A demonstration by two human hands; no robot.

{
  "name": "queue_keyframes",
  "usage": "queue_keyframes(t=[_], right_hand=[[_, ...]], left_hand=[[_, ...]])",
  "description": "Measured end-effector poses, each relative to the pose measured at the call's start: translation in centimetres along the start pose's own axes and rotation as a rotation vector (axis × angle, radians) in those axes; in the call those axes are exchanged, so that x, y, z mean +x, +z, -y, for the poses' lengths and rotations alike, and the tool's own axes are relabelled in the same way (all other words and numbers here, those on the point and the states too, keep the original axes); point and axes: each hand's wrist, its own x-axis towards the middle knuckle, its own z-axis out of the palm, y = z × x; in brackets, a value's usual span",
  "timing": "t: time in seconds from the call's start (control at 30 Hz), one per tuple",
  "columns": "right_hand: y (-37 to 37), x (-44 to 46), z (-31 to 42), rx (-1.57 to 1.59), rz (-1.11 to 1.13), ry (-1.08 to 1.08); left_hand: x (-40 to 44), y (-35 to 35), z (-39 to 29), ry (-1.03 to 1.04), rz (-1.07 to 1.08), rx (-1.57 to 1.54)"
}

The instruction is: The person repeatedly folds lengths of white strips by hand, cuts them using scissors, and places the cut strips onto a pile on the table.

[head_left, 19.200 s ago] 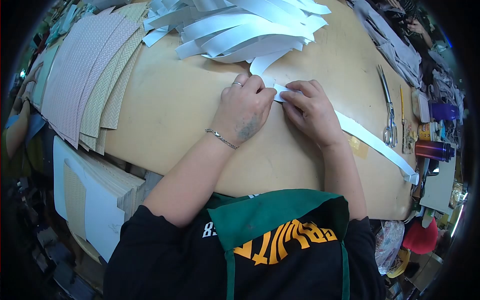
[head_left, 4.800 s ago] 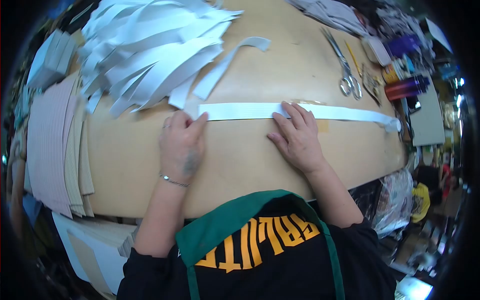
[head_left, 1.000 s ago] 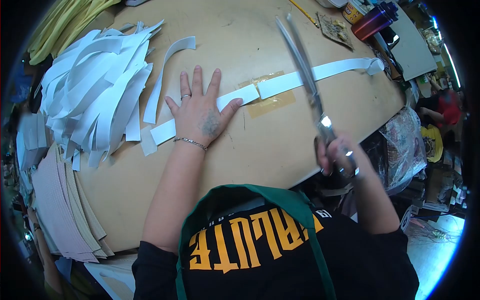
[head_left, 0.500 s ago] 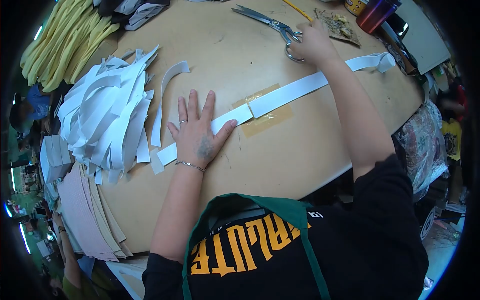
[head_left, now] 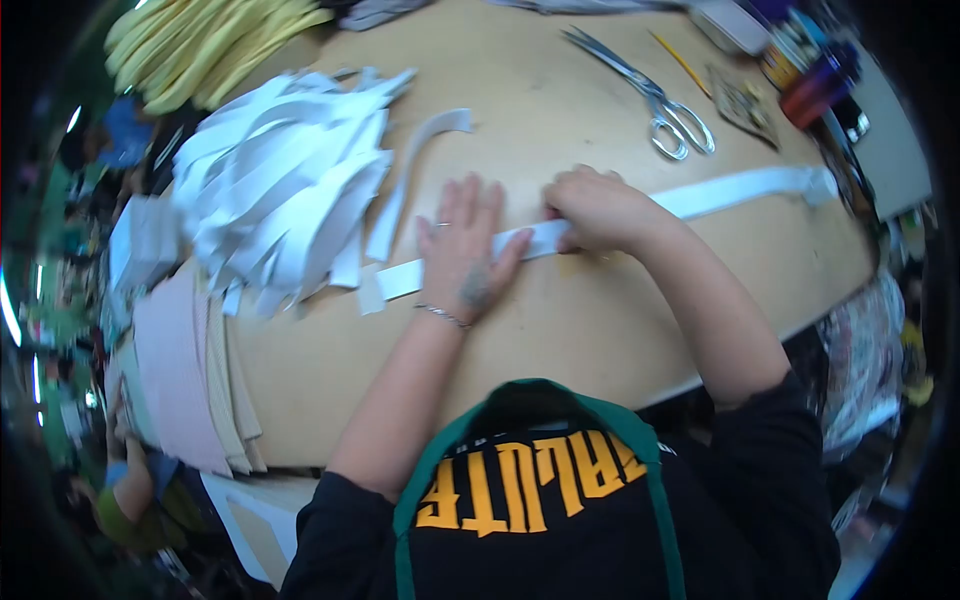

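Observation:
My left hand point(head_left: 465, 250) lies flat with its fingers spread over a short white strip point(head_left: 402, 280), pressing it to the table. Just right of it, my right hand point(head_left: 595, 210) is closed at the strip, fingers bent down over the place where the short piece meets the long white strip point(head_left: 740, 190); what its fingertips pinch is hidden. The long strip runs right to a rolled end. Behind my right hand lie the metal scissors point(head_left: 650, 92), not held. A loose curved white strip point(head_left: 402, 180) rests beside the heap of white strips point(head_left: 285, 185).
A yellow bundle point(head_left: 205, 45) is at the back left, pink and cream sheets point(head_left: 185, 370) at the left edge. A pencil point(head_left: 682, 62), a small brown mat point(head_left: 742, 105) and a dark bottle point(head_left: 820, 88) stand or lie back right. A person's arm point(head_left: 130, 480) shows at far left.
My right hand has let go of the scissors, which lie on the table, and has come down to the strips beside my left hand. My left hand has stayed flat on the short strip.

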Motion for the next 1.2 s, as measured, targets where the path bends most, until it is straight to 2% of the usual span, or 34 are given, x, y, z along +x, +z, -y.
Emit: queue_keyframes(t=[0.2,0.27,0.3,0.37,0.4,0.43,0.47,0.53,0.57,0.6,0.7,0.73,0.8,0.83,0.87,0.9,0.97,1.03,1.07,1.17,1.2], right_hand=[[-0.1,-0.9,1.1,0.042,-0.082,0.007],[0.3,-1.3,0.9,0.035,-0.129,-0.009],[0.8,-1.7,0.1,0.164,-0.204,-0.114],[1.3,-1.9,-1.5,0.416,-0.373,-0.342],[0.3,-2.8,-2.0,0.492,-0.392,-0.341],[0.2,-3.3,-2.8,0.469,-0.364,-0.265],[0.0,-3.8,-3.6,0.442,-0.334,-0.194],[0.8,-4.0,-4.6,0.414,-0.293,-0.103],[1.0,-4.1,-4.3,0.335,-0.290,-0.059],[1.3,-4.2,-3.7,0.256,-0.288,-0.013],[2.0,-3.9,-3.7,0.205,-0.304,0.024],[1.9,-3.8,-4.0,0.206,-0.295,0.014],[2.1,-3.8,-4.0,0.246,-0.288,0.026],[2.2,-3.8,-3.9,0.281,-0.290,0.047],[2.2,-3.8,-3.8,0.313,-0.288,0.066],[2.5,-3.5,-3.8,0.334,-0.329,-0.003],[3.2,-3.8,-4.6,0.364,-0.422,-0.102],[3.6,-4.1,-4.4,0.343,-0.499,-0.102],[4.1,-4.1,-4.5,0.295,-0.535,-0.117],[3.0,-6.4,-3.8,0.288,-0.457,-0.087],[3.1,-6.7,-5.3,0.283,-0.665,-0.083]], left_hand=[[-0.7,-1.5,0.7,0.223,-0.188,-0.360],[-1.1,-2.2,0.5,0.143,-0.015,-0.437],[-1.2,-2.7,0.7,0.110,0.079,-0.472],[-0.6,-4.7,2.0,0.237,-0.036,-0.396],[0.5,-6.0,3.8,0.336,-0.148,-0.407],[1.7,-9.2,5.0,0.315,-0.157,-0.283],[2.7,-11.5,6.4,0.264,-0.205,-0.331],[5.2,-16.9,8.5,0.093,-0.263,-0.120],[7.0,-18.0,11.8,0.245,-0.375,0.007],[8.2,-19.4,14.0,0.198,-0.326,0.183],[8.9,-18.9,13.9,0.261,-0.658,0.648],[8.6,-18.2,12.5,0.284,-0.680,0.614],[7.3,-14.5,8.8,0.292,-0.588,0.314],[5.5,-12.4,4.9,0.216,-0.440,0.014],[4.2,-9.6,2.4,0.291,-0.375,-0.072],[2.9,-7.0,0.2,0.337,-0.294,-0.144],[1.3,-3.9,-3.8,0.268,-0.072,-0.323],[1.5,-1.3,-5.5,0.233,0.015,-0.492],[1.8,-0.5,-6.2,0.220,0.066,-0.569],[1.9,-0.3,-6.2,0.170,0.212,-0.504],[1.5,-0.5,-6.0,0.145,0.211,-0.540]])
